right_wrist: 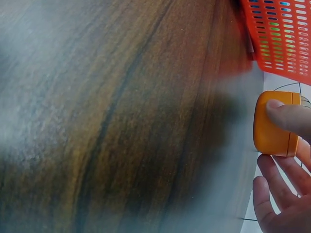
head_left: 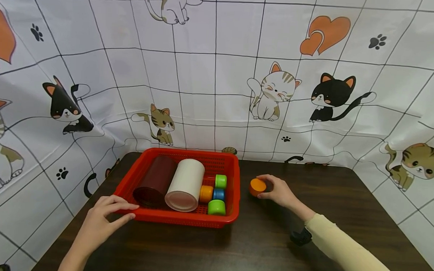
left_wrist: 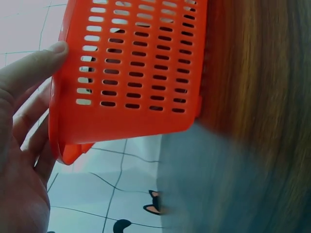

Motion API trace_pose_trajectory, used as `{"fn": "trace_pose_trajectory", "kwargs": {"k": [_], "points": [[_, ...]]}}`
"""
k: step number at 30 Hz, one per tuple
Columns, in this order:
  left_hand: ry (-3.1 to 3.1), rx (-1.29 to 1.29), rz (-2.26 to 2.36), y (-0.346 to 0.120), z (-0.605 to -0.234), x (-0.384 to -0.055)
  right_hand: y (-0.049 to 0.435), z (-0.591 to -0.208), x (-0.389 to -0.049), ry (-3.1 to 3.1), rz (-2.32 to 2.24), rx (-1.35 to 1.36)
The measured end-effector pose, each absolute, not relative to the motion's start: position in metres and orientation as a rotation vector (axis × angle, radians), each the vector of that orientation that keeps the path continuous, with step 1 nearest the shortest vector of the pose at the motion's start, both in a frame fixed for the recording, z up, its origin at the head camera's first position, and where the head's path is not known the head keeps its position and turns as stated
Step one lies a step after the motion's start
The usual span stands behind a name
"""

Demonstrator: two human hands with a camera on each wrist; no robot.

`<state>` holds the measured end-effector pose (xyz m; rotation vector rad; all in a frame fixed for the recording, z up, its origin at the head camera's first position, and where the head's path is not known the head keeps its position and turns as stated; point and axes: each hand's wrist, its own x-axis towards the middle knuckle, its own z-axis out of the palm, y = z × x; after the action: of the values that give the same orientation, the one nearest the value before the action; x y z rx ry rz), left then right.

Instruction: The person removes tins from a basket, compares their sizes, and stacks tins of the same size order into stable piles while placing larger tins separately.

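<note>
A small orange round lidded container (head_left: 257,187) is pinched between the thumb and fingers of my right hand (head_left: 280,192), just to the right of the red basket (head_left: 178,218). In the right wrist view, the seam of the container (right_wrist: 274,124) shows near one end, with my thumb across its side. My left hand (head_left: 100,223) grips the basket's rim at its near left corner. From the left wrist, my thumb lies at the outer edge of the basket (left_wrist: 131,119) and the other fingers pass behind the rim.
Inside the basket lie a dark brown cylinder (head_left: 158,179) and a white cylinder (head_left: 186,182). Beside them sit an orange container (head_left: 205,194), a blue one (head_left: 218,194) and two green ones (head_left: 216,207). A cat-patterned white sheet (head_left: 219,71) hangs behind the dark wooden table (head_left: 256,248).
</note>
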<state>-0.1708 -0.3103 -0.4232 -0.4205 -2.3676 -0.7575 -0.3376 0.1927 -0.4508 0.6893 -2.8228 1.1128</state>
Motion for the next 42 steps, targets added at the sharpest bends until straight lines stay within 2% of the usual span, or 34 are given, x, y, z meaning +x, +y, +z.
{"fn": "trace_pose_trajectory", "kwargs": {"k": [18,42], "points": [[-2.389,-0.24,-0.842,-0.31,-0.432,-0.169,0.192,-0.458,-0.34,-2.853,1.087,0.699],[-2.433,-0.177,-0.881,-0.31,-0.433,-0.169,0.194,-0.46,-0.339,-2.858,1.083,0.717]]}}
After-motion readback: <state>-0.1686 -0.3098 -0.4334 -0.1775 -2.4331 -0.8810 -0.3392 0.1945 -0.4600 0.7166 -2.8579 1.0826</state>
